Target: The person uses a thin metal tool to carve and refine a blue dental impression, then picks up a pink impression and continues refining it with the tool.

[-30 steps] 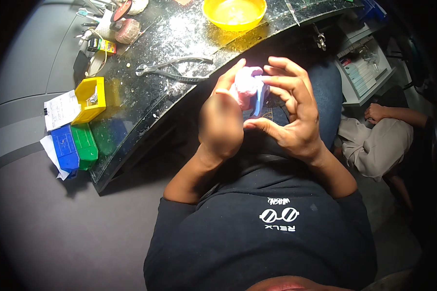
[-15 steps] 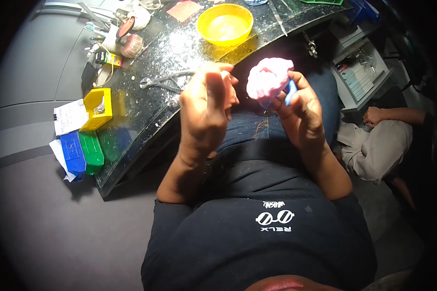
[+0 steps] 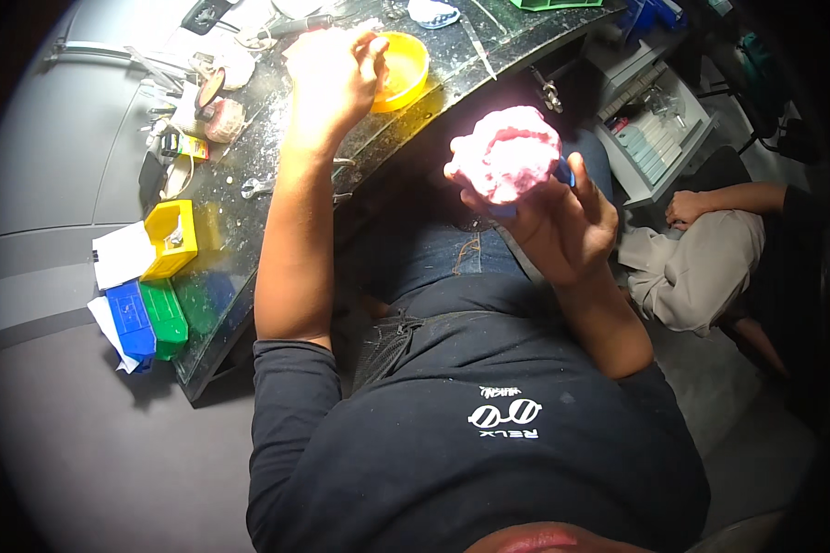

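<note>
My right hand (image 3: 563, 217) holds up a lumpy pink mass (image 3: 512, 157) that looks like a dental impression. Bright light washes out its top, which has a hollow in it. Blue parts, apparently of a tray, show beside and beneath it among my fingers. At the bench, my left hand (image 3: 334, 78) reaches to the left rim of a yellow bowl (image 3: 413, 88). Its fingers are curled at the rim, and strong glare hides whether anything is in them. Partly behind my left forearm lies a metal hand tool (image 3: 256, 188) with long handles.
Left on the dark bench (image 3: 221, 249) are yellow (image 3: 184, 241), green (image 3: 164, 318) and blue (image 3: 131, 318) bins and cluttered tools. A thin blade-like tool (image 3: 481, 51) lies right of the bowl. Rightward are an open drawer (image 3: 659, 138) and a seated person's arm (image 3: 724, 205).
My left hand has moved from beside the pink impression, forward and left to the yellow bowl. My right hand still holds the impression, now tilted with more of its top showing.
</note>
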A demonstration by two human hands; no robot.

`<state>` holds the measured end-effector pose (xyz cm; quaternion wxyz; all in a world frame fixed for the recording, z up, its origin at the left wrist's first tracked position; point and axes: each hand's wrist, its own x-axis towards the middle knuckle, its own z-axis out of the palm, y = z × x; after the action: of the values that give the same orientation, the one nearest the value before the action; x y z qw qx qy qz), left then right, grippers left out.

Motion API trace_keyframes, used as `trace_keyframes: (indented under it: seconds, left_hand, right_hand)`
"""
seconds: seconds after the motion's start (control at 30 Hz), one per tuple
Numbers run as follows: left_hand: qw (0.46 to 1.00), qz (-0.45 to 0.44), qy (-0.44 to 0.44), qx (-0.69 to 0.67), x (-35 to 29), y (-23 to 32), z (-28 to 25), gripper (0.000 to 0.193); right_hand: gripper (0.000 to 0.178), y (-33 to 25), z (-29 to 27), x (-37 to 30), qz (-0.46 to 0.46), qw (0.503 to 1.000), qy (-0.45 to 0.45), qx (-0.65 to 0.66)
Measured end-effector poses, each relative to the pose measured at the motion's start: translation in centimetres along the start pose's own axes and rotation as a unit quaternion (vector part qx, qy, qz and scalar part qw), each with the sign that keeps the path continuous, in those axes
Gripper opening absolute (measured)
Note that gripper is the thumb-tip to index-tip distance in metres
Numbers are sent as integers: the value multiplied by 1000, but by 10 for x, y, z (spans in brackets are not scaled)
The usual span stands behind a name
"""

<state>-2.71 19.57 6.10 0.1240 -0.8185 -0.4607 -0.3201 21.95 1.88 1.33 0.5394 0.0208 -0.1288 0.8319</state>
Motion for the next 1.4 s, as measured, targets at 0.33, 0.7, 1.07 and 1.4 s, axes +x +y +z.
trace_keyframes:
  seconds: [0.33, 0.7, 1.07, 1.4]
  left_hand:
    - [997, 42, 49, 47, 2, 11, -6, 21]
    - [556, -282, -88, -777, -112, 150, -35, 55]
    - [358, -347, -4, -867, -130, 152, -23, 62]
    - [447, -311, 9, -839, -135, 156, -3, 67]
  right_hand:
    - [68, -2, 2, -3, 0, 999, -34, 7]
    - [57, 4, 26, 1, -241, 652, -5, -719]
    - [65, 14, 12, -1, -265, 459, -46, -847]
    - [66, 22, -1, 3, -289, 455, -8, -842]
